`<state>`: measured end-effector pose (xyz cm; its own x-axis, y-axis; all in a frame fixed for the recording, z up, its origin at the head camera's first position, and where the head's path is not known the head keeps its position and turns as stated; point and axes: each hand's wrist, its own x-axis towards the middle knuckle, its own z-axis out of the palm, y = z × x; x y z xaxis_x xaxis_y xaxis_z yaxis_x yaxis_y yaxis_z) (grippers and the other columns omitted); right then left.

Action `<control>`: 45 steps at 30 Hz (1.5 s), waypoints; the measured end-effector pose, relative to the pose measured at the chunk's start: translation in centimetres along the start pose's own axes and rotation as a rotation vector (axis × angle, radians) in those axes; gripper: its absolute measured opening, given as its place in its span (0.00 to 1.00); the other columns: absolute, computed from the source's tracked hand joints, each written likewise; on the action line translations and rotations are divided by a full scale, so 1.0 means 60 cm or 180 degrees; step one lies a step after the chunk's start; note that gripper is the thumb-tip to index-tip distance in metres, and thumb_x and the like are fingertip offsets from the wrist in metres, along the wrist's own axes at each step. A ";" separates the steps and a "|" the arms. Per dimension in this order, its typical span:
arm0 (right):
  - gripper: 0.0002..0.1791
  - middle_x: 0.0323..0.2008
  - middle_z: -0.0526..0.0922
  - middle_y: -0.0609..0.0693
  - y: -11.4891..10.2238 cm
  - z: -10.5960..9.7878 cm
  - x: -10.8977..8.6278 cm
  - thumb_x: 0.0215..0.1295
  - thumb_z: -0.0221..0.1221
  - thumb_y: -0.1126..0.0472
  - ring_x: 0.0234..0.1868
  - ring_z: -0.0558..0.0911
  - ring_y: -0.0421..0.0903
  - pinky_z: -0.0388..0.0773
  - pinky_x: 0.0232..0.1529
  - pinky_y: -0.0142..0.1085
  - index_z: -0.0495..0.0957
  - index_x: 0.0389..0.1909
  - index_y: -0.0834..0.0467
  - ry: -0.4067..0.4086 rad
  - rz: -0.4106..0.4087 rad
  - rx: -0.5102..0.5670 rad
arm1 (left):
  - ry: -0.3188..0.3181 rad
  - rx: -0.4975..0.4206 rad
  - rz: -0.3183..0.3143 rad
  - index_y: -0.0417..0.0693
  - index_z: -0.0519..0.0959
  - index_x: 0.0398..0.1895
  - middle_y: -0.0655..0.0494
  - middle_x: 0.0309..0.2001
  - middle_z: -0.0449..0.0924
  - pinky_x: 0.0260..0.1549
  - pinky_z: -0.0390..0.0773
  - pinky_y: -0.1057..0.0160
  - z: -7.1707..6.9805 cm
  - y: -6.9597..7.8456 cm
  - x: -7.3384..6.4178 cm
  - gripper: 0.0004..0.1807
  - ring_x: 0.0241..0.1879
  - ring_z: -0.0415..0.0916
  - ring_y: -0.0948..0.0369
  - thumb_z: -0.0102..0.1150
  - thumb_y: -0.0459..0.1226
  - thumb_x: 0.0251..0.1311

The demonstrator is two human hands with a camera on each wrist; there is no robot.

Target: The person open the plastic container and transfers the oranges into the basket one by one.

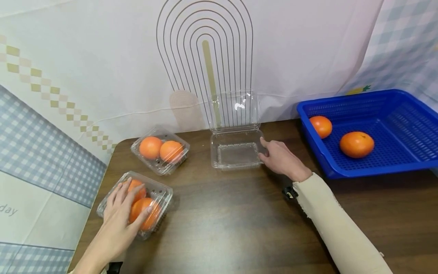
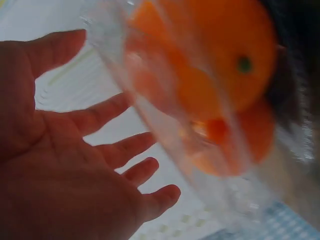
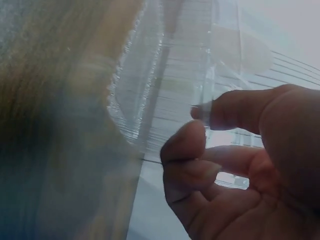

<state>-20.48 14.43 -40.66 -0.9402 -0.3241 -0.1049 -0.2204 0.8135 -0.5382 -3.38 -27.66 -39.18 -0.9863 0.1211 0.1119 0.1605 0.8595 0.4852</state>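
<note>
My left hand (image 1: 119,213) rests with spread, nearly straight fingers on the lid of a closed clear plastic clamshell box (image 1: 162,190). Two oranges (image 2: 245,40) show through that box's plastic, partly covered by my fingers in the head view. Farther right, a clear clamshell box (image 1: 236,149) lies opened out, its lid (image 1: 236,108) standing up against the wall cloth. My right hand (image 1: 281,158) is at this box's right side. Its thumb and curled index finger pinch the plastic edge (image 3: 207,75) in the right wrist view.
Another closed clear box (image 1: 160,167) with two oranges stands behind the one under my left hand. At the right, a blue plastic basket (image 1: 333,167) holds two oranges (image 1: 357,144). A patterned cloth (image 1: 291,49) hangs behind the brown wooden table (image 1: 219,220).
</note>
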 end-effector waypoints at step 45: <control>0.25 0.66 0.76 0.66 -0.026 0.025 0.061 0.72 0.57 0.60 0.17 0.59 0.39 0.65 0.24 0.34 0.73 0.64 0.72 0.0227 -0.0283 0.0103 | -0.0084 0.0837 -0.0520 0.49 0.62 0.78 0.32 0.78 0.52 0.64 0.53 0.25 0.102 0.145 -0.059 0.46 0.74 0.50 0.37 0.59 0.64 0.63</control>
<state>-23.17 11.28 -41.48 -0.9336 -0.3582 0.0037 -0.2964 0.7666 -0.5696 1.29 -17.59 -40.65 -0.9995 -0.0192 0.0266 -0.0119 0.9672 0.2536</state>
